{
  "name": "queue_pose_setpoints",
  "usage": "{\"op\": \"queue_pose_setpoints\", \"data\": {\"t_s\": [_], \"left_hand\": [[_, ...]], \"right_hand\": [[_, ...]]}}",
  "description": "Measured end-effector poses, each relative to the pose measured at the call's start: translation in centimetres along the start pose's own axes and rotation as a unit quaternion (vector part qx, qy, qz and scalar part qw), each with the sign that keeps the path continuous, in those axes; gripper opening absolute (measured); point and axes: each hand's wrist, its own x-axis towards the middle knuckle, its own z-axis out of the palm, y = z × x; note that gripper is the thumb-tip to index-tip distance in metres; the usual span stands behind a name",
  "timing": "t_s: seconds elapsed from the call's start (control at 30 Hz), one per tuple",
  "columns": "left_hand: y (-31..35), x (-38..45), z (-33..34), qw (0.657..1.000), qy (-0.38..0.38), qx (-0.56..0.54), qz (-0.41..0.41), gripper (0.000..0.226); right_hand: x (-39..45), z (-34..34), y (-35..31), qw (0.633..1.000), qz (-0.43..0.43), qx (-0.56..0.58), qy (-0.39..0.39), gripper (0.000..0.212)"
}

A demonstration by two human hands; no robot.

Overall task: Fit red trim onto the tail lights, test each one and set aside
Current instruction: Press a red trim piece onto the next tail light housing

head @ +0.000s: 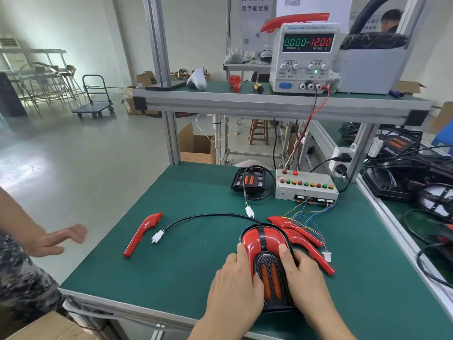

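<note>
Green matting is covering the bench (171,253) we are working at, and on it, near the front edge and right of centre, the tail light (266,261) is lying flat with its long axis running away from us: the black grille end with two orange strips is nearest our wrists, and the rounded end, already wearing red trim (252,238), is pointing toward the test box (306,185) at the back. We are pressing on it from both sides, the left hand (235,285) on the left flank and the right hand (306,283) on the right, fingers curled over the edges and thumbs bearing on the trim, so each hand is gripping the light. The light's black cable is arcing off leftward, and its plug (157,236) is lying loose on the mat, well apart from both hands and nearer the left one. That is the relation we are judging the coming move by: the box's coloured leads are ending in a white connector (327,256) just beside our right hand, while the plug is lying far to the left. Spare trim pieces (301,239) are lying touching the light's right side, one more (142,234) is lying off to the left, and a second light (248,182) is sitting beside the box.
</note>
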Motion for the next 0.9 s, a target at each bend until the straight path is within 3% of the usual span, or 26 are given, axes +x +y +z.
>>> {"op": "queue_pose_setpoints", "data": {"t_s": [0.2,0.37,0.47,0.57,0.63,0.7,0.77,0.9], "left_hand": [[0.0,0.2,0.9,0.999,0.021,0.043,0.018,0.074],[-0.7,0.5,0.8,0.995,0.086,0.024,0.038,0.053],[-1.0,0.7,1.1,0.991,0.125,-0.016,0.035,0.037],[-1.4,0.9,1.6,0.982,0.133,-0.134,0.008,0.034],[-2.0,1.3,1.8,0.964,0.114,-0.238,-0.010,0.045],[-2.4,1.9,1.5,0.938,0.048,-0.341,-0.028,0.057],[-2.5,2.3,1.2,0.902,-0.012,-0.431,-0.031,0.054],[-2.9,2.5,1.0,0.876,-0.046,-0.479,-0.024,0.051]], "right_hand": [[0.0,-0.2,0.0,1.000,0.001,-0.005,0.005,0.061],[-0.1,-0.3,0.0,1.000,0.001,0.000,-0.005,0.062],[-0.3,-0.3,-0.4,1.000,0.000,-0.001,-0.014,0.070],[-0.5,-0.4,-0.8,1.000,0.003,0.000,-0.021,0.069],[-0.7,-0.4,-1.0,1.000,0.004,0.002,-0.029,0.069],[-0.7,-0.3,-1.1,0.999,0.004,0.000,-0.033,0.069],[-0.7,-0.4,-1.2,1.000,0.002,0.005,-0.026,0.065],[-0.8,-0.6,-1.1,0.999,0.006,0.013,-0.038,0.061]]}}
